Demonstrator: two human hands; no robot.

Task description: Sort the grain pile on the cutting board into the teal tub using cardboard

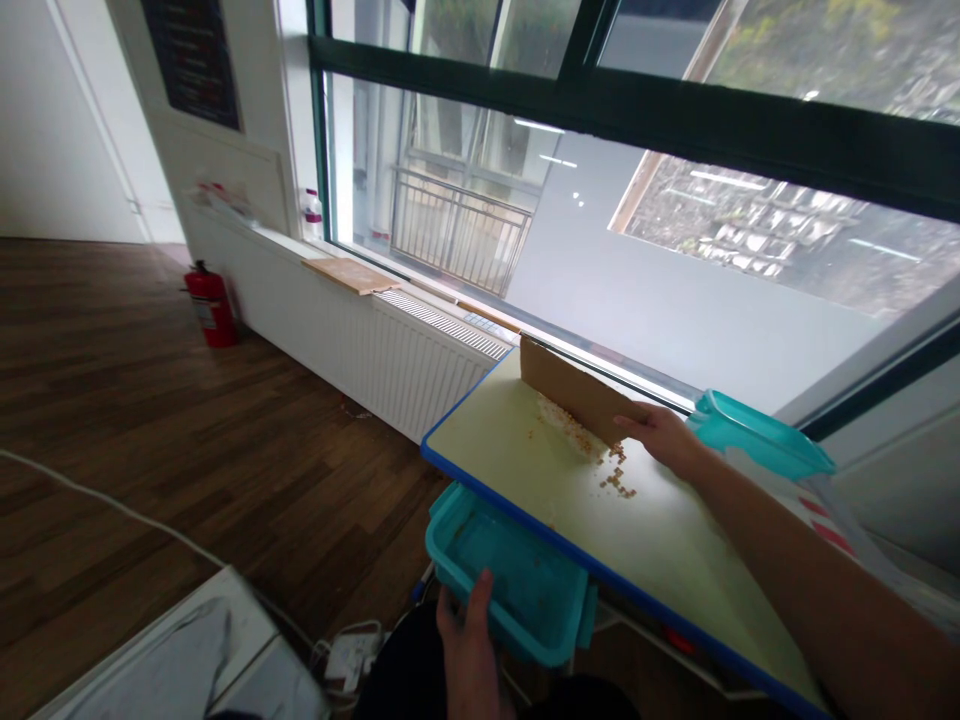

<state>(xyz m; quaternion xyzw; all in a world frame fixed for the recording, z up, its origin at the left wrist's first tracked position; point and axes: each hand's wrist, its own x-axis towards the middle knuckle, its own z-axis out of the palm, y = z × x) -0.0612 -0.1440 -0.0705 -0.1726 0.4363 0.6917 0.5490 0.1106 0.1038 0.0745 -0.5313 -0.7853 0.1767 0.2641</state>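
Note:
My right hand (656, 432) grips the near end of a piece of brown cardboard (574, 390), which stands on its long edge on the table (487, 440). Along the cardboard's lower edge lies a line of small tan crumbs (577, 430), with a looser patch trailing off beside its right end. Below the table's blue edge, my left hand (469, 620) holds a teal plastic tray (510, 570) by its near rim, thumb over the rim and fingers underneath. The tray sits partly under the tabletop edge. A few tiny specks show on its bottom.
A second teal container (761, 435) stands at the table's right end by the window. Behind the table runs a white radiator (360, 340) with a wooden board (352, 274) on top. A fire extinguisher (211, 305), a power strip (352, 655) and a white cable (112, 508) are on the floor.

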